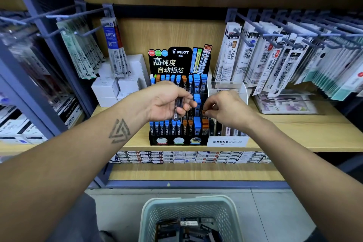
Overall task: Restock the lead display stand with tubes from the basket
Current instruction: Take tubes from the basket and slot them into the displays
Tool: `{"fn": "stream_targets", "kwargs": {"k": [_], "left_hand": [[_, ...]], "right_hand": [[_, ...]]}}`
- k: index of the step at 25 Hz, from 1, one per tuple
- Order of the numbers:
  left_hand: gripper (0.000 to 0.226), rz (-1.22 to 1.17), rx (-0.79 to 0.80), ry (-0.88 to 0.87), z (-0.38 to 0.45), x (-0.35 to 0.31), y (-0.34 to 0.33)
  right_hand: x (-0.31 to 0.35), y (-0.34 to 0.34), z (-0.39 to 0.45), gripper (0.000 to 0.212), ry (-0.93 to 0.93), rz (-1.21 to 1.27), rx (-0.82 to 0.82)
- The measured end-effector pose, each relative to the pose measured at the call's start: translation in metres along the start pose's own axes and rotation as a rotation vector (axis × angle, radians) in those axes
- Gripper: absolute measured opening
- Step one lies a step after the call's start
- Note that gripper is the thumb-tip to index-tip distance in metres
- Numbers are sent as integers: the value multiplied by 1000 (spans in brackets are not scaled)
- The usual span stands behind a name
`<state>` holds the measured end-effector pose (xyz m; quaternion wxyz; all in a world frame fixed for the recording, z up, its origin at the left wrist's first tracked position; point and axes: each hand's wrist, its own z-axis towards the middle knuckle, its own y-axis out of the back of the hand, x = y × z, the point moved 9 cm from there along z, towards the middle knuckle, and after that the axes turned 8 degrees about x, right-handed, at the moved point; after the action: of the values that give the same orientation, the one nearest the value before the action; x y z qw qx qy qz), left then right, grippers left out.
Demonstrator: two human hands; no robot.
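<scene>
Two hands work at the middle tier of the black display stand [177, 140], which stands at the front edge of a wooden shelf [294, 133]. The left hand [167, 100] grips a small bundle of dark tubes [177, 107], fingers curled round them. The right hand [227, 107] pinches an orange-capped tube [204, 113] at the stand's right-hand column. Rows of blue- and orange-capped tubes fill the tiers; the middle tier shows open slots. The headboard reads "PILOT", with Chinese characters below. A white holder [227, 141] marked "MONO graph MG" touches the stand's right side. Hanging packets [247, 55] marked "JF-0.5" crowd the right; one on the left reads "BRFV". A pale basket [188, 216] on the floor below holds more tubes.
</scene>
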<state>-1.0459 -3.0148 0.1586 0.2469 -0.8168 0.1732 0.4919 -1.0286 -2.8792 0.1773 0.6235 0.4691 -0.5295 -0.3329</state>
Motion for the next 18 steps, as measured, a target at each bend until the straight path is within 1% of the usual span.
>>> {"fn": "stream_targets", "kwargs": {"k": [2,3,5,6,7,9,10,12,14,16,18], "left_hand": [[25,7,24,8,-1,1,-2],[30,8,33,9,-2,1,-3],[36,20,46,14,-4,3,-4],[36,37,53,16,-4,3,-5],[35,58,64,19,-5,4,-6],[26,95,104,36,-5,5,-11],[20,103,128,47,-6,7,-13],[14,98,166,65,-8,8,-18],[12,94,192,65,-12,7,-18],[13,118,175,53,-16,5,-10],[16,181,109,33,-19,1,5]], "right_hand": [[-3,-3,0,11,-3,-31,26],[-4,1,0,12,-5,-24,7],[-7,15,0,12,-27,117,-82],[-10,21,-1,10,-42,275,-130],[-12,24,-1,10,-51,489,-155],[-5,15,1,17,-35,890,-103],[1,9,3,21,-14,994,-56],[11,1,6,23,31,1069,8],[12,-1,9,23,34,1140,26],[6,2,11,23,4,1222,5],[-1,10,13,23,-9,1255,-50]]}}
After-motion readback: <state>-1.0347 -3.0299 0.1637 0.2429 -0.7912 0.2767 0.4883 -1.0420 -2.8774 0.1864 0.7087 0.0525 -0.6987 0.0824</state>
